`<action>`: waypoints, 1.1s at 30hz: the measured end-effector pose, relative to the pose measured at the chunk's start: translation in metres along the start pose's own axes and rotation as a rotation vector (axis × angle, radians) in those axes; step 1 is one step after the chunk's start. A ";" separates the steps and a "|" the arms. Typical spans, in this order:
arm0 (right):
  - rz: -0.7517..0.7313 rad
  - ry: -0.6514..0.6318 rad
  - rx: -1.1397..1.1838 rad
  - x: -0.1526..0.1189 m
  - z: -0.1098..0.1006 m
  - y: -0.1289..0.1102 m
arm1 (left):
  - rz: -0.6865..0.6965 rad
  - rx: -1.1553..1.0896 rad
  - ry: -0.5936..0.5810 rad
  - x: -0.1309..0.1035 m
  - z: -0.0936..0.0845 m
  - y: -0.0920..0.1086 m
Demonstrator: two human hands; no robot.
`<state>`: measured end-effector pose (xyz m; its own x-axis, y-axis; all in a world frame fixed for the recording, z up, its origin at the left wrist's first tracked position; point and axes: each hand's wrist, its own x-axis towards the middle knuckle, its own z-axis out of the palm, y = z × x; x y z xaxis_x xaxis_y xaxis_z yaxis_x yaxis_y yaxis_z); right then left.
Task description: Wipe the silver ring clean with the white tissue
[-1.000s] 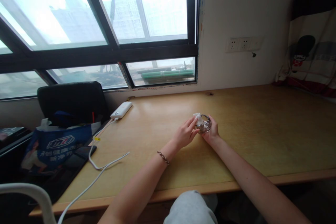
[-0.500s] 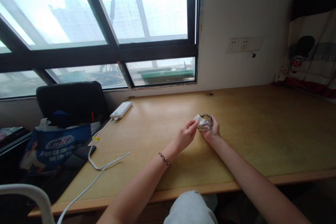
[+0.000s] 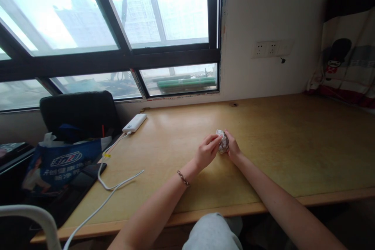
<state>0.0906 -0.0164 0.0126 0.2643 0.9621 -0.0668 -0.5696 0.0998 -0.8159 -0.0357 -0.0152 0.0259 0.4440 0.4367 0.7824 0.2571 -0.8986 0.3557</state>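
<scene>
Glass bowl (image 3: 224,147) was located over the middle of the table (image 3: 281,148). A dark-framed window (image 3: 164,11) stood behind the left half of the table, whose top was plain yellowish wood. A patterned curtain (image 3: 336,56) hung at the table's far right corner. A black chair (image 3: 77,111) stood beyond the table's left side; a blue bag (image 3: 66,162) was positioned beside the table's left edge. A white cable (image 3: 107,187) ran across the left part of the table. Over the middle of the table, the right hand (image 3: 233,146) gripped the bowl from its right side, and the left hand (image 3: 206,150) pinched a white tissue (image 3: 218,133) at the bowl's rim. A white power bank (image 3: 134,123) lay near the table's far left corner. A bracelet (image 3: 183,178) encircled the left wrist, over the table.
</scene>
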 end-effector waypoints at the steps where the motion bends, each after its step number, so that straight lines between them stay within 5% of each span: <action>1: -0.046 -0.018 -0.039 0.000 0.000 0.001 | -0.039 -0.023 0.009 0.001 -0.001 0.001; 8: -0.067 -0.152 -0.183 -0.005 -0.002 -0.003 | -0.280 -0.111 0.085 0.008 -0.003 0.001; 18: -0.104 -0.100 -0.120 -0.009 0.000 -0.010 | -0.457 -0.098 0.145 0.012 -0.003 -0.007; 25: -0.110 -0.051 0.001 -0.002 -0.005 -0.012 | -0.732 -0.406 0.094 0.008 0.007 -0.019; 33: -0.122 0.082 0.086 0.008 -0.009 -0.014 | -0.861 -0.785 0.060 0.008 0.012 -0.011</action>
<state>0.1077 -0.0127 0.0177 0.3957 0.9182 -0.0200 -0.5933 0.2389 -0.7687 -0.0249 -0.0016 0.0226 0.3351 0.9311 0.1440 -0.1573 -0.0954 0.9829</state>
